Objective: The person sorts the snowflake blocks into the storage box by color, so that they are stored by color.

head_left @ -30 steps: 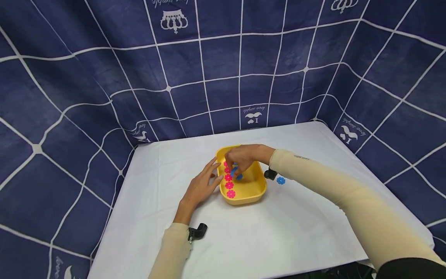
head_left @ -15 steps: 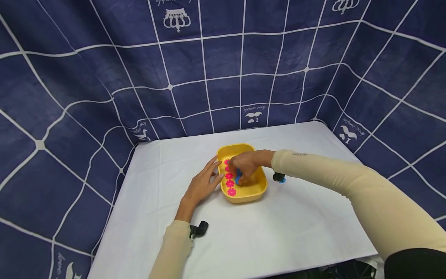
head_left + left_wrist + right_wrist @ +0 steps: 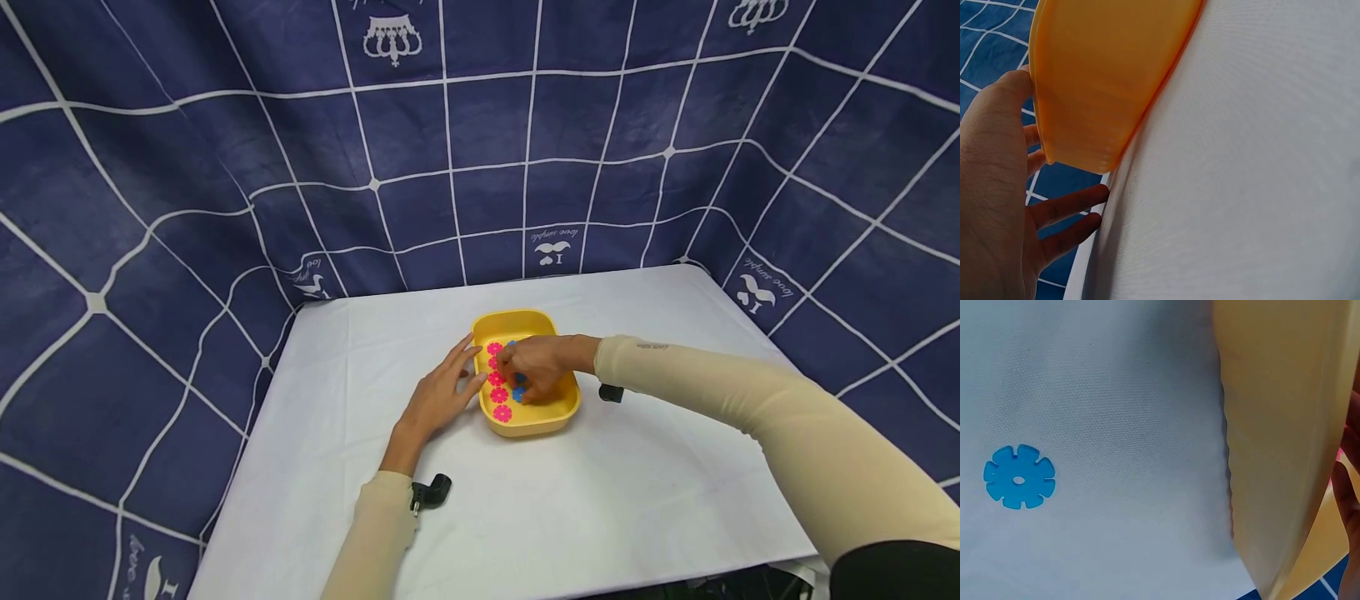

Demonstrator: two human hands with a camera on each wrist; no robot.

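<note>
In the head view, a yellow plastic tray [image 3: 534, 427] stands on the white-covered table. Pink flower-shaped interlocking discs [image 3: 499, 396] form a column along its left inner side. Beside them lie blue flower-shaped interlocking discs [image 3: 518, 394], partly hidden under my right hand [image 3: 542, 365], which reaches inside with bent fingers and thumb at the lowest visible blue disc. My left hand [image 3: 437, 396] rests against the tray's left rim, fingers spread. The left wrist view shows that thumb at the rim and the other fingers apart. Only parts of the right fingers [image 3: 1350, 500] appear in the right wrist view.
Another blue disc [image 3: 1019, 464] lies flat on the table right of the tray; in the head view it is hidden by the right wrist. A navy curtain [image 3: 487, 125] with white grid lines surrounds the table's back and sides. White cloth [image 3: 480, 517] covers the table.
My right hand has lowered a blue disc, held up on edge before, into the tray beside the pink column. The left hand keeps its place at the rim.
</note>
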